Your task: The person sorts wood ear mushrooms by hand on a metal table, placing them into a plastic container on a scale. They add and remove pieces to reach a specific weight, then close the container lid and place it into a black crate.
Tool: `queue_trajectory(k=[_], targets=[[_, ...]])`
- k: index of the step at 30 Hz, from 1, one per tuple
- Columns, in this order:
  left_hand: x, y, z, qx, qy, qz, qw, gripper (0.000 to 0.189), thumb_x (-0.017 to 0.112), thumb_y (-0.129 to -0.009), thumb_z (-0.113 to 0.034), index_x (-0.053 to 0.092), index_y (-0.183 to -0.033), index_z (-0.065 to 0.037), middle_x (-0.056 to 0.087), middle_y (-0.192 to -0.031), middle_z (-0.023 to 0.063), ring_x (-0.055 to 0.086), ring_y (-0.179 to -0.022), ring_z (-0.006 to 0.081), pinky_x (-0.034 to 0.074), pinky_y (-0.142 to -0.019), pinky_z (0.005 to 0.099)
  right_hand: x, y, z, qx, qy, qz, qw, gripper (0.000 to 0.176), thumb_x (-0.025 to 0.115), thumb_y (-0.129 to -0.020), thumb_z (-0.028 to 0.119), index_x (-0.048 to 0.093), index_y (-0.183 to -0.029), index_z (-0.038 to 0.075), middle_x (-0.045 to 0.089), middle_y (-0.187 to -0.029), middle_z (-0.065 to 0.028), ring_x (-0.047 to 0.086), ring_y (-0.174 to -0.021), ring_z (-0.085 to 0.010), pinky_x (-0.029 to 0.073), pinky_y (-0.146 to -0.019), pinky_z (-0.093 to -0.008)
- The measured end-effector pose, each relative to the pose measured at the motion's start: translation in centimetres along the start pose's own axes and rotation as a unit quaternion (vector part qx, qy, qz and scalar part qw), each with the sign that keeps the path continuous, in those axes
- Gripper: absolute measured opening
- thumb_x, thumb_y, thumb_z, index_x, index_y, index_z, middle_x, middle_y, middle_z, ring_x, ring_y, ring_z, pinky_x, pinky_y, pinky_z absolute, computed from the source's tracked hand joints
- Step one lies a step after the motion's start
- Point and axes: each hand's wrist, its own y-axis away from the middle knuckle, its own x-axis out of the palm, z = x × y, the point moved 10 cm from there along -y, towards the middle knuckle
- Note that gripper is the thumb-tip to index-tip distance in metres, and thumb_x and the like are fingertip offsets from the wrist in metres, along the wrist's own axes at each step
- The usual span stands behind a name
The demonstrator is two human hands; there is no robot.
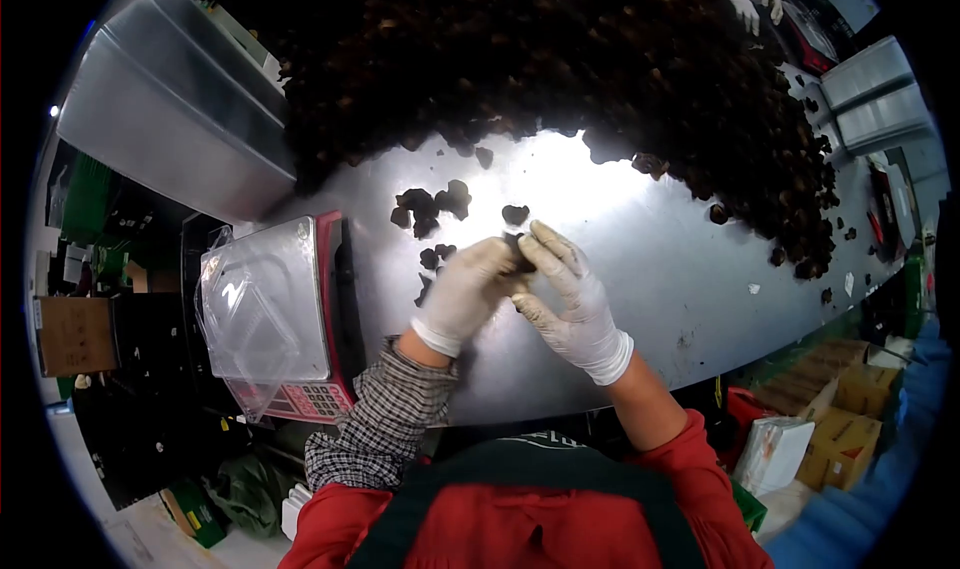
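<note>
Both of my hands wear white gloves and meet over the metal table (640, 269). Between their fingertips is a dark wrinkled piece (517, 253), which looks like dried wood ear fungus. My left hand (466, 287) is closed on it from the left, its fingertips partly hidden. My right hand (572, 309) pinches it from the right with bent fingers. Just beyond the fingers lies a single loose dark piece (515, 215). To the left of the hands, a small cluster of similar pieces (425, 209) rests on the metal, with several more beside my left hand.
A large heap of dark pieces (520, 59) covers the far side. At left stand a red scale (270, 299) with a clear plastic tray on it and a tall metal bin (180, 109). Another person's gloved hand (741, 9) is at the far right. Cardboard boxes (838, 447) sit lower right.
</note>
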Motion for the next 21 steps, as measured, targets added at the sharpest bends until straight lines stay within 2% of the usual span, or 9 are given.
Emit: queue_trajectory(k=[3,4,8,10,11,13,16,19,21], targets=[[2.9,1.0,4.8,-0.069,-0.097,0.034,0.992,0.031,0.049,-0.099,-0.026,0.061,-0.109,0.0,0.065,-0.092,0.0074,0.061,-0.081,0.0136,0.05,-0.073,0.0253,-1.1,2.4,-1.8,0.024,-0.074,-0.013,0.997,0.033,0.067,-0.077,-0.003,0.06,-0.109,0.002,0.061,-0.106,-0.0142,0.061,-0.094,-0.0261,0.051,-0.079,-0.0316],[4.2,2.0,5.6,-0.131,-0.154,0.074,0.977,0.031,0.051,-0.098,-0.026,0.061,-0.109,0.001,0.065,-0.087,0.0058,0.061,-0.079,0.0129,0.051,-0.071,0.0251,-2.1,4.3,-4.0,0.128,-0.116,-0.001,0.985,0.028,0.065,-0.079,-0.003,0.061,-0.106,0.002,0.061,-0.1,-0.012,0.061,-0.088,-0.0212,0.05,-0.076,-0.0301],[0.6,2.9,-0.8,0.12,-0.322,-0.093,0.934,0.033,0.061,-0.093,-0.027,0.064,-0.108,0.002,0.067,-0.085,0.0064,0.063,-0.075,0.0137,0.051,-0.071,0.026,-12.8,14.2,-8.0,0.39,-0.027,-0.101,0.915,0.015,0.057,-0.087,0.0,0.062,-0.101,0.001,0.062,-0.094,-0.0041,0.059,-0.084,-0.0122,0.05,-0.071,-0.0261],[-4.7,3.1,-5.9,0.239,-0.464,-0.235,0.82,0.029,0.061,-0.089,-0.017,0.063,-0.112,0.0,0.067,-0.099,0.0124,0.063,-0.081,0.0201,0.051,-0.074,0.0288,-19.9,21.7,-9.5,0.465,0.076,-0.148,0.869,0.015,0.056,-0.089,0.003,0.061,-0.103,0.0,0.062,-0.097,-0.0055,0.059,-0.087,-0.0133,0.049,-0.076,-0.0254],[-5.9,3.0,-8.3,0.322,-0.502,-0.247,0.764,0.031,0.059,-0.088,-0.017,0.061,-0.115,-0.002,0.064,-0.107,0.0144,0.061,-0.092,0.0245,0.049,-0.084,0.0341,-23.2,25.1,-10.2,0.43,0.159,-0.133,0.878,0.017,0.057,-0.089,0.005,0.061,-0.105,-0.001,0.062,-0.098,-0.0068,0.059,-0.09,-0.0148,0.047,-0.082,-0.0267],[-9.4,0.8,-9.1,0.282,-0.656,-0.285,0.64,0.047,0.063,-0.087,-0.028,0.054,-0.126,-0.003,0.052,-0.128,0.0199,0.045,-0.118,0.038,0.038,-0.1,0.0411,-27.5,30.5,-10.7,0.468,0.264,-0.06,0.842,0.026,0.061,-0.086,0.009,0.06,-0.11,0.0,0.063,-0.106,-0.0147,0.06,-0.096,-0.0253,0.046,-0.09,-0.0316],[-12.3,-3.8,-5.5,0.16,-0.716,-0.212,0.645,0.072,0.058,-0.083,-0.055,0.043,-0.14,-0.014,0.039,-0.141,0.0197,0.026,-0.134,0.0422,0.019,-0.112,0.0508,-27.8,32.0,-10.2,0.545,0.464,0.137,0.685,0.047,0.068,-0.081,0.017,0.056,-0.124,0.002,0.054,-0.125,-0.0236,0.053,-0.115,-0.0377,0.042,-0.099,-0.0385],[-7.3,-2.0,-3.0,0.15,-0.739,-0.082,0.652,0.068,0.063,-0.08,-0.051,0.049,-0.135,-0.014,0.043,-0.134,0.0177,0.031,-0.131,0.0373,0.023,-0.11,0.0481,-22.8,24.8,-10.4,0.387,0.327,0.024,0.862,0.048,0.069,-0.08,0.013,0.056,-0.123,0.001,0.05,-0.13,-0.0221,0.048,-0.121,-0.0361,0.038,-0.103,-0.0398],[-5.3,0.7,-2.2,0.182,-0.7,-0.068,0.687,0.061,0.069,-0.078,-0.039,0.054,-0.129,-0.01,0.046,-0.13,0.0168,0.035,-0.128,0.0357,0.028,-0.108,0.0458,-15.9,17.5,-9.7,0.284,0.299,0.039,0.91,0.041,0.068,-0.081,0.011,0.058,-0.119,0.001,0.053,-0.127,-0.0212,0.05,-0.118,-0.0353,0.04,-0.101,-0.0408]])
